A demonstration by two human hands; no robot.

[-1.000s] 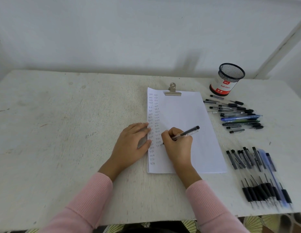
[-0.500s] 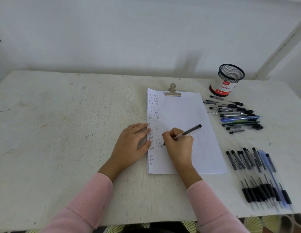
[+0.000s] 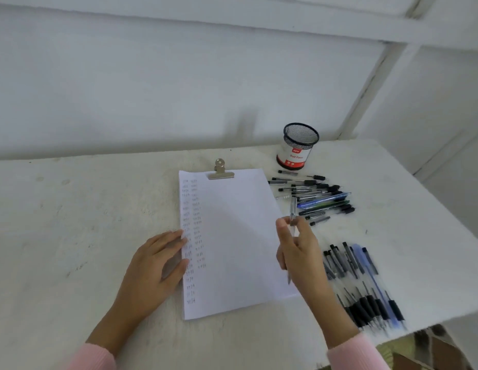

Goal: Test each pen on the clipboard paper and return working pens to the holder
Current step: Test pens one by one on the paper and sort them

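Note:
A white sheet (image 3: 232, 236) under a metal clip (image 3: 220, 170) lies mid-table, with two columns of small test marks down its left side. My left hand (image 3: 155, 268) rests flat on the paper's left edge. My right hand (image 3: 299, 249) is raised over the paper's right edge and grips a clear pen (image 3: 293, 209) that stands nearly upright, tip down. The black mesh pen holder (image 3: 297, 146) with a red and white label stands at the back right, and no pens show above its rim.
Several pens (image 3: 315, 196), black, blue and green, lie in a loose pile right of the paper below the holder. A second row of pens (image 3: 360, 284) lies near the table's right front edge. A white wall runs behind the table.
My right hand has lifted off the paper's left columns and swung right, turning the pen from a slanted writing pose to nearly upright. The camera view has tilted up and shifted.

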